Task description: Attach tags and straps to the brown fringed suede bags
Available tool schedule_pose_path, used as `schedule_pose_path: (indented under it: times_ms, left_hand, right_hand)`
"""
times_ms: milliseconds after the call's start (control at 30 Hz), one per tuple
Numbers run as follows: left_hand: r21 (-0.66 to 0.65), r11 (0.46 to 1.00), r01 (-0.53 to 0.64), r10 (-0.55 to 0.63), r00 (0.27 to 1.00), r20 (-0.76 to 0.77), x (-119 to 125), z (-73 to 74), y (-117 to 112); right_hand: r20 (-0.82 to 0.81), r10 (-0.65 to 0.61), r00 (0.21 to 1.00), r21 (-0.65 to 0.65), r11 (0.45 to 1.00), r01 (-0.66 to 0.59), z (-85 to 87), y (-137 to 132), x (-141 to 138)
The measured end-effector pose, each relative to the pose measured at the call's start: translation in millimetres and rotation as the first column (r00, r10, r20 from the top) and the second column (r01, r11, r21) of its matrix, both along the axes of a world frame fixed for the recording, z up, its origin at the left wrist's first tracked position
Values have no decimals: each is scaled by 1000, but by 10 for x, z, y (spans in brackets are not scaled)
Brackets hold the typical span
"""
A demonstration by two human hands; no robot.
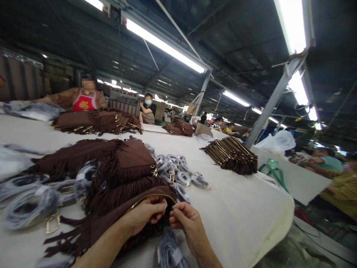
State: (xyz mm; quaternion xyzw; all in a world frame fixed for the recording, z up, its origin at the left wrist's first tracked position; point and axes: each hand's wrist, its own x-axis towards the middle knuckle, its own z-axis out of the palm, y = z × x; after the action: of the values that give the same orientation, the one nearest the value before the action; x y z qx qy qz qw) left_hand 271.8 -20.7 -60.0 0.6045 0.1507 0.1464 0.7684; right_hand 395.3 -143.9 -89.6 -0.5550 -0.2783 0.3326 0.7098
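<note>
A brown fringed bag [111, 208] with a gold zipper lies on the white table [237, 212] right in front of me. My left hand [146, 216] grips its zippered top edge with curled fingers. My right hand [185, 219] pinches the same end of the bag, fingertips pressed together by the zipper. A coiled grey wrapped strap [167, 251] lies under my wrists. More brown fringed bags [122, 160] are heaped just beyond.
Grey wrapped strap coils [175, 171] are scattered mid-table and at the left [28, 204]. Further stacks of brown bags [231, 154] [97, 121] sit farther off. Other people work at the table's far side and at the right. The table edge drops off on the right.
</note>
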Motion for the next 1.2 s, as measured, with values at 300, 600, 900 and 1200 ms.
schedule_pose_path:
  times_ms: [300,600,900,1200]
  left_hand:
    - [128,991,-33,38,999,-38,113,-179,9]
    - [211,974,-84,93,995,-34,165,-238,-24]
    - [201,972,-123,136,989,-54,165,-293,-62]
    - [36,987,-153,156,983,-97,283,-577,-25]
  right_hand:
    - [267,-24,963,8,1000,23,-95,34,-72]
    - [391,-38,919,-32,998,55,-140,55,-80]
    - [619,-14,785,-61,996,66,-180,43,-78]
    - [817,-35,576,-43,992,122,-235,70,-43]
